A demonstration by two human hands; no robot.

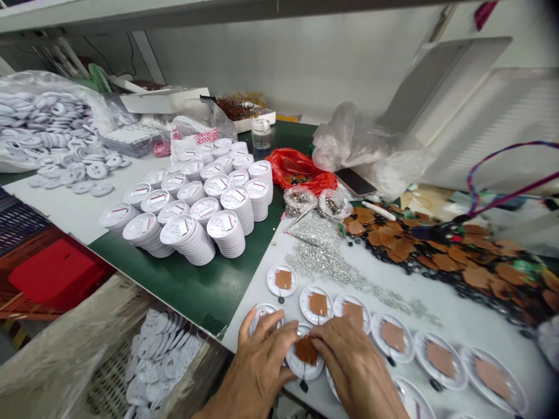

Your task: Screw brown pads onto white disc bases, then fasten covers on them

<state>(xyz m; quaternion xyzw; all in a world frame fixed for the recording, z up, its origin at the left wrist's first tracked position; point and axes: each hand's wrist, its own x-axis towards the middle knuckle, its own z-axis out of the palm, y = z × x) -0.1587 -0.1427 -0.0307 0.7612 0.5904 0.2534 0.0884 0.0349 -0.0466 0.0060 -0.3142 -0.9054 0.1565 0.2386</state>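
**Left hand:** the left hand (257, 355) comes in from the bottom edge, its fingers curled over the near side of a white plastic disc (304, 366).

**Right hand:** the right hand (353, 364) lies just beside the left, its fingertips on the same disc, against a brown square pad (306, 351).

**Grip:** both hands are clenched on the disc from opposite sides, and neither is released.

**Disc position:** it sits at the near edge of the white counter (244, 331), with the pad on its face and a thin wire ending in a small black plug (303, 385) hanging below.

**Row alongside:** more white discs (317, 304) lie face up in a line to either side, each with a brown pad and a dangling wire.

**Beyond the hands:** a spread of tiny silver parts (323, 250) lies on the counter, near two clear bags of metal pieces (305, 202) and a red plastic bag (297, 169).

**Right side:** loose brown pads and black rings (437, 250) form a heap.

**Left side:** stacks of white discs (227, 233) stand on a green mat (183, 279), and a clear sack of loose discs (52, 122) sits past them.

**Below the counter:** a crate of white discs (157, 361) shows at the bottom.
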